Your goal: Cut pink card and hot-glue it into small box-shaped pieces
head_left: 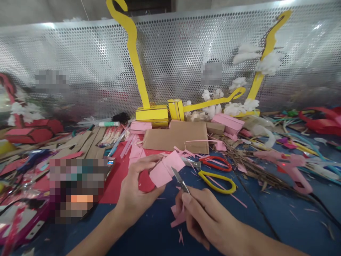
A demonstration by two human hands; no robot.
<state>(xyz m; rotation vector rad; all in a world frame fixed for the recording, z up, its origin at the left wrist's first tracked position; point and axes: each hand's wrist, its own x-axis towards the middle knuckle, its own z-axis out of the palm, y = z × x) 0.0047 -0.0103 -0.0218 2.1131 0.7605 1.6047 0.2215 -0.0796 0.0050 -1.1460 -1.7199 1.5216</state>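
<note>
My left hand (138,188) is closed around a small box-like piece covered in pink paper (162,172), with a round red part (145,182) showing between thumb and fingers. My right hand (205,213) grips a craft knife (181,180), its blade pointing up and left, close to the pink piece's right side. Whether the blade touches the paper I cannot tell. Pink paper scraps (179,215) lie beside the right hand's fingers. Just beyond the hands rest scissors (218,181) with one red and one yellow handle loop.
A pink glue gun (289,165) lies at right, its cable trailing forward. Brown cardboard (178,137) and yellow hooked stands (151,113) are at the back, before a perforated metal panel (170,53). Red paper (114,185) and a partly blurred phone (80,188) lie left.
</note>
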